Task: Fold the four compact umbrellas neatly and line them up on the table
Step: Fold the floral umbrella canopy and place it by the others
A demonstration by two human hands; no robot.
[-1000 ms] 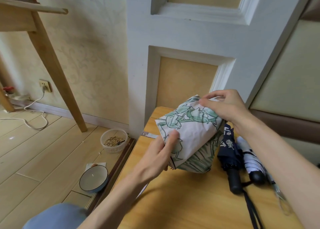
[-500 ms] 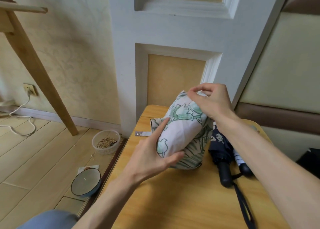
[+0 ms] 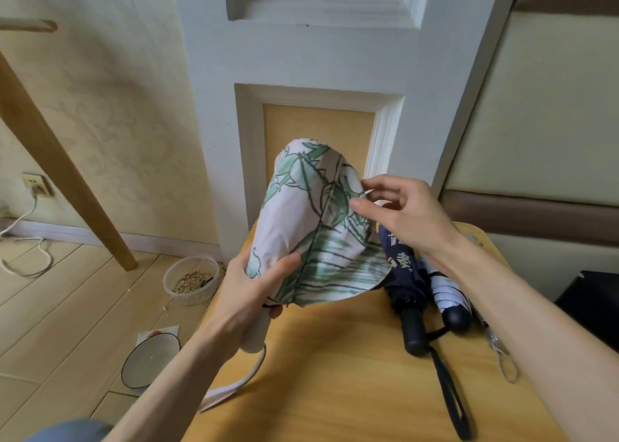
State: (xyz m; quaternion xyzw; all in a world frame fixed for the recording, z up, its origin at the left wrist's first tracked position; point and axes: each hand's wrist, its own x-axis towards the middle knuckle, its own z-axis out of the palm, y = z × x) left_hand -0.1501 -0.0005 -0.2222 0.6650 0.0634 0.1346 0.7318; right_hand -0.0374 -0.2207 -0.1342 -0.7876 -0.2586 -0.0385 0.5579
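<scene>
My left hand point(image 3: 254, 294) grips the floral umbrella point(image 3: 311, 227) above the counter point(image 3: 351, 374); my right hand point(image 3: 405, 217) pinches its loose canopy. A navy umbrella point(image 3: 405, 274) and a striped umbrella point(image 3: 447, 291) lie folded at right, so roughly half seems left.

Nearer me than the green-and-white umbrella point(image 3: 311, 227) I hold up over the table point(image 3: 335, 391), open tabletop gives me room to pass. Just to its right the navy umbrella point(image 3: 405, 267) and the striped umbrella point(image 3: 447, 294) lie side by side, the navy one's black strap point(image 3: 450, 398) trailing toward me. Close behind it stands the white panelled wall point(image 3: 301, 56). To its left the table ends, open down to the floor point(image 3: 67, 307).
</scene>
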